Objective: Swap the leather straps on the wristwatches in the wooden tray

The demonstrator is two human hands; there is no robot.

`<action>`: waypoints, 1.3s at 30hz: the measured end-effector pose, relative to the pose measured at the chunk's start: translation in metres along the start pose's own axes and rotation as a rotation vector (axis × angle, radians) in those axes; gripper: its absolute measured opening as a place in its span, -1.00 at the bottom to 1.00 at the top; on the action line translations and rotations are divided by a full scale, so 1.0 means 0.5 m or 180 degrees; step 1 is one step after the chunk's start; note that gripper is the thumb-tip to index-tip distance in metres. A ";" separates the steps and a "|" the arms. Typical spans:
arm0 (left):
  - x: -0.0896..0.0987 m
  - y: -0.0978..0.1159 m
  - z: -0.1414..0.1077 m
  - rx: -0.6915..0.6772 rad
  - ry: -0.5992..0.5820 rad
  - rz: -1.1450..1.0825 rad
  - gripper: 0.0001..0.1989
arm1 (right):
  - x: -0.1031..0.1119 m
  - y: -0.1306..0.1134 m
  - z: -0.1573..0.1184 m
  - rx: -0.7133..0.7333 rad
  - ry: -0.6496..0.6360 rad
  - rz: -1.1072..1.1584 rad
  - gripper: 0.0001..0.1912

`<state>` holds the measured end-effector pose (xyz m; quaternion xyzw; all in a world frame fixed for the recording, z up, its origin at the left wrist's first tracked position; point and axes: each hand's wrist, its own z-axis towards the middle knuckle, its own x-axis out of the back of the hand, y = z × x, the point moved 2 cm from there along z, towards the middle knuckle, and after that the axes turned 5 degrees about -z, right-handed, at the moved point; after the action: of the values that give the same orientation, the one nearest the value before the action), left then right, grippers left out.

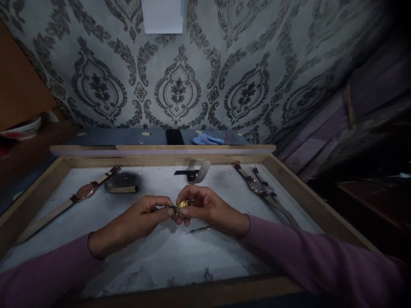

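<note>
Near the middle of the view, my right hand pinches a gold-coloured watch case between thumb and fingers. My left hand is closed at the left side of the case, its fingertips on a small dark piece that meets the case. The fingers partly hide both pieces, and I cannot tell whether they are joined. Just below my right hand, a thin metal tool lies on the white surface.
A wooden-rimmed tray surrounds the work. Inside lie a long-strapped watch at left, a dark case, a grey strap watch at the back and two watches at right. Beyond the rim are a black phone-like object and blue cloth.
</note>
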<state>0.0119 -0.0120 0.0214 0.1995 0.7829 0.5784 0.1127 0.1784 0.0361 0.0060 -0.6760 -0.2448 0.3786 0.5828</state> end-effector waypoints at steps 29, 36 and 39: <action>0.005 -0.005 0.002 -0.0026 -0.0049 0.0042 -0.75 | -0.008 -0.012 -0.009 -0.0092 -0.0233 -0.0226 -0.74; 0.001 0.003 -0.006 0.0280 -0.0118 -0.0204 -0.70 | -0.007 -0.005 -0.005 -0.0023 0.0037 -0.0012 -0.64; 0.000 0.007 -0.010 0.0340 -0.0141 -0.0352 -0.68 | -0.006 -0.004 -0.004 -0.0125 0.0088 -0.0036 -0.69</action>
<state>0.0103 -0.0154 0.0264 0.1745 0.8198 0.5242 0.1509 0.1785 0.0333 0.0084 -0.6911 -0.2478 0.3611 0.5749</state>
